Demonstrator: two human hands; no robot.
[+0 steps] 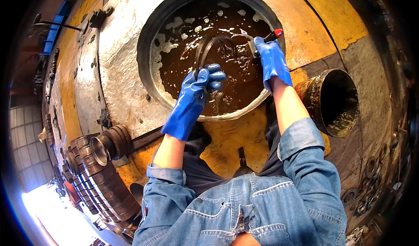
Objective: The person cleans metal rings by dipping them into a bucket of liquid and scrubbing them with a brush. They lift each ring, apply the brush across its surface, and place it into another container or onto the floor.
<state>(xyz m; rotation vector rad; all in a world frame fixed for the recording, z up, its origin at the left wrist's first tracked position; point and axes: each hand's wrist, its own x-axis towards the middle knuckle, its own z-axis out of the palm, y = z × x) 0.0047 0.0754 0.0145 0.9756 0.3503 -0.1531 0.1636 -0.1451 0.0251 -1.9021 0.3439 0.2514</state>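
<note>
Both my hands wear blue rubber gloves over a wide black tub [146, 49] of brown, foamy liquid. My left hand [196, 86] is closed round the near side of a dark, wet metal ring [199, 56]. The ring tilts up from the liquid, and its far part blurs into reflections. At the tub's right side, my right hand [271, 58] grips a tool with a red-and-black handle [275, 35]. The handle's end sticks out past the thumb side toward the rim. The tool's working end points inward, too small and blurred to name.
An open, grimy metal cylinder [312, 97] lies on its side right of the tub. Stacked metal rings [104, 180] stand at the lower left. Several loose rings [366, 180] lie on the right. A blue metal piece [54, 27] is at the far left.
</note>
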